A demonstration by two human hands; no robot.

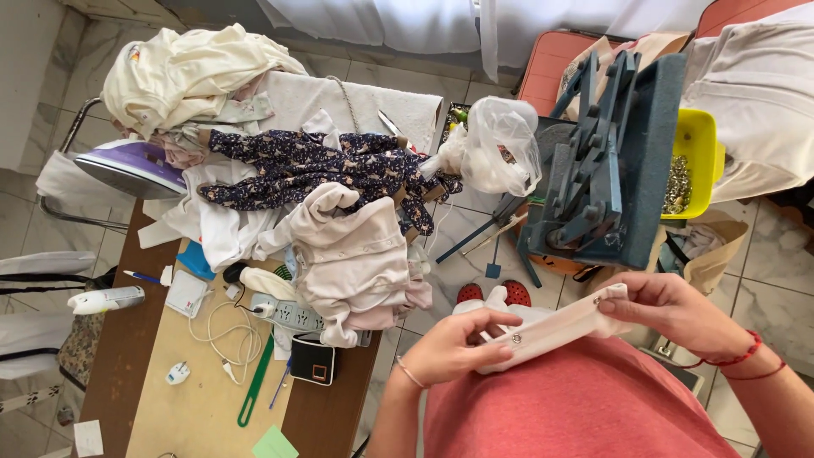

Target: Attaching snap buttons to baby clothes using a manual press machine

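Both hands pinch a pale fabric strip – left hand closed on its lower end beside a metal snap, right hand gripping the upper end – long axis slanting up from left fingers to right

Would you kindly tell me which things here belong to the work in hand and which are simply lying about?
In hand:
left hand and right hand, stretching a pale garment strip
metal snap on that strip
blue press machine, close in front
yellow tub of metal fasteners

Lying about:
purple iron
dark floral garment
power strip
green ruler
plastic bag
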